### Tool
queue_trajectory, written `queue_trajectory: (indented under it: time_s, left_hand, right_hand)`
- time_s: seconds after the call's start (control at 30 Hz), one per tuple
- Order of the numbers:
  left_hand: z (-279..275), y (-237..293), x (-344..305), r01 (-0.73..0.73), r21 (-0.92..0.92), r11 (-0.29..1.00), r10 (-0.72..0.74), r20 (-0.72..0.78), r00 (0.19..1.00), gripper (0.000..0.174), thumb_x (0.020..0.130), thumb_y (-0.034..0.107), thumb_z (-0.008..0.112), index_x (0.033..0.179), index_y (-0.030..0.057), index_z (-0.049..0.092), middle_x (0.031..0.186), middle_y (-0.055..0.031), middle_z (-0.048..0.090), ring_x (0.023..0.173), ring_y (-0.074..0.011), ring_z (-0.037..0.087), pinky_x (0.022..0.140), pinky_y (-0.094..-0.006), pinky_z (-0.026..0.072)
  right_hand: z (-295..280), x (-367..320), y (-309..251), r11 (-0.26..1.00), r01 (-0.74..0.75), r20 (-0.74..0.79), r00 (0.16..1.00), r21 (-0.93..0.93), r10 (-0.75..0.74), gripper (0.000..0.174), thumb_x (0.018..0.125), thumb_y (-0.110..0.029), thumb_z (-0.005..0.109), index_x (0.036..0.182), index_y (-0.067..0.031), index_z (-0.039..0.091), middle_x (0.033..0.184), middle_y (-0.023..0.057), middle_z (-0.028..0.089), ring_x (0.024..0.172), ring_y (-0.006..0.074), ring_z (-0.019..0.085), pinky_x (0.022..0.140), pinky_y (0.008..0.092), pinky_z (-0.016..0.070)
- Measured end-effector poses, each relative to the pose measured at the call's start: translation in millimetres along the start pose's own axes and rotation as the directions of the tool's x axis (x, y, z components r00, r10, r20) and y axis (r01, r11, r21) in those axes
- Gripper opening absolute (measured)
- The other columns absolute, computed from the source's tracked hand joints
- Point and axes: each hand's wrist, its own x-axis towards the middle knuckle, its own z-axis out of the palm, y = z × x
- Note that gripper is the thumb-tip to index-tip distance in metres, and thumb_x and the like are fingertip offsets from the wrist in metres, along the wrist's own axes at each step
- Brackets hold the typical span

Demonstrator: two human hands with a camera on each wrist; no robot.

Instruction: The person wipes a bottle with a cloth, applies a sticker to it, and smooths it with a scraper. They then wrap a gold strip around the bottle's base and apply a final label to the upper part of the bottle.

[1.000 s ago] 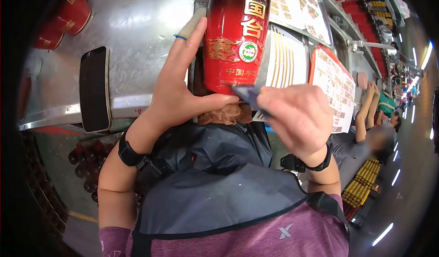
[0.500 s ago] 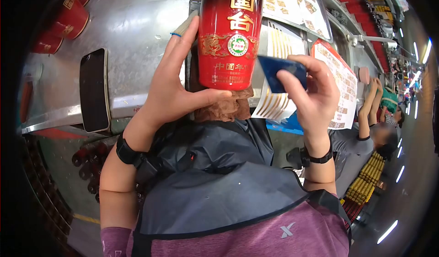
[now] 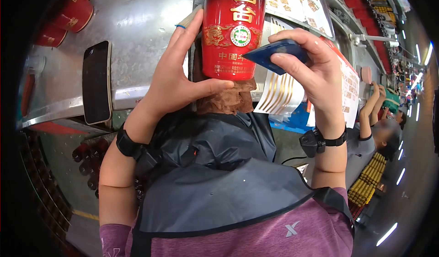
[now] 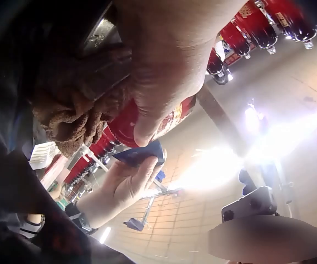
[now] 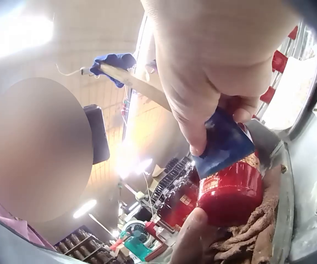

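Note:
A red bottle (image 3: 233, 67) with dark shading and gold lettering lies on its side, base toward me, its neck end outside the head view. Beneath its base is a crumpled brown cloth (image 3: 227, 100). My left hand (image 3: 171, 85) rests against it, straight fingers along the left side, thumb (image 4: 145, 128) across the bottom edge. Between thumb and fingers, my right hand (image 3: 315, 69) pinches a flat blue scraper (image 3: 277, 54). The scraper's pointed corner overlaps the small gold print near the base; in the right wrist view its blade (image 5: 224, 144) slants across the bottle.
Left on the metal table (image 3: 137, 42) lies a black phone (image 3: 97, 81), with red cups (image 3: 75, 14) behind. Sheets with gold stripes (image 3: 283, 94) and a printed sheet (image 3: 350, 81) lie right of the bottle. Another person (image 3: 379, 135) works farther right.
My right hand drew the scraper away from the bottle's base to the right, then brought it back over the lower print. My left hand stays at the bottle's side and base.

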Motion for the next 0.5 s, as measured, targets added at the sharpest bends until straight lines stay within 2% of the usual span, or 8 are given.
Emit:
queue_trajectory:
  time_s: [0.03,0.13,0.2,0.33,0.43,0.5]
  left_hand:
    - [0.3,0.0,0.1,-0.003,0.0,1.0,0.003,0.0,1.0,0.114,0.065,0.033,0.092,0.152,-0.0036,0.028,0.134,-0.0196,0.051,0.124,-0.0301,0.05,0.107,-0.0384,0.0385]
    - [-0.9,1.7,1.1,0.004,0.012,1.0,-0.004,0.007,1.0,0.114,0.065,0.032,0.092,0.152,-0.0033,0.028,0.134,-0.0197,0.051,0.125,-0.0303,0.05,0.106,-0.0384,0.0388]
    - [-0.8,1.7,0.9,0.008,0.01,1.0,-0.009,0.012,1.0,0.114,0.065,0.032,0.092,0.152,-0.0031,0.028,0.134,-0.0197,0.051,0.126,-0.0302,0.05,0.107,-0.0382,0.0387]
    - [-0.3,3.3,2.0,0.033,-0.023,0.999,-0.032,0.015,0.999,0.114,0.064,0.03,0.092,0.152,-0.0039,0.028,0.134,-0.0199,0.051,0.127,-0.0297,0.05,0.107,-0.0379,0.0384]
    - [-1.0,3.9,2.8,0.042,0.0,0.999,-0.042,0.032,0.999,0.113,0.065,0.029,0.091,0.152,-0.0049,0.027,0.135,-0.02,0.051,0.125,-0.0297,0.05,0.107,-0.0378,0.0383]
    - [-0.5,3.3,2.6,0.05,-0.015,0.999,-0.049,0.038,0.998,0.113,0.065,0.029,0.091,0.152,-0.0051,0.027,0.135,-0.02,0.05,0.126,-0.0296,0.05,0.108,-0.0378,0.0379]
  right_hand:
    - [-0.9,1.9,-0.9,1.0,0.0,0.0,1.0,0.0,0.0,0.023,0.085,-0.003,0.074,0.108,0.0004,0.069,0.098,0.0031,0.069,0.087,0.0089,0.062,0.077,0.0238,0.0497]
    - [-3.3,5.4,-6.4,0.964,0.116,0.187,0.98,-0.239,-0.071,0.023,0.083,-0.006,0.076,0.106,-0.0057,0.072,0.096,0.0052,0.069,0.086,0.0133,0.064,0.077,0.0261,0.0492]
    - [-4.1,8.6,-6.5,0.944,0.177,0.14,0.98,-0.279,-0.142,0.024,0.082,-0.006,0.076,0.106,-0.006,0.073,0.095,0.006,0.069,0.085,0.014,0.064,0.077,0.0273,0.0492]
    - [2.0,6.9,-5.3,0.943,0.172,0.166,0.978,-0.285,-0.128,0.026,0.081,-0.007,0.077,0.106,-0.0059,0.073,0.093,0.0062,0.07,0.085,0.0133,0.064,0.076,0.0273,0.0491]
    - [-6.0,0.8,12.5,0.987,0.066,-0.087,0.993,-0.146,-0.079,0.025,0.083,-0.008,0.077,0.107,-0.0027,0.071,0.096,0.0044,0.071,0.088,0.0102,0.064,0.08,0.0253,0.05]
    - [-12.2,-9.1,10.5,0.992,-0.005,-0.186,0.982,-0.125,-0.018,0.025,0.084,-0.007,0.076,0.107,-0.0013,0.07,0.097,0.004,0.071,0.091,0.0092,0.064,0.084,0.025,0.0503]
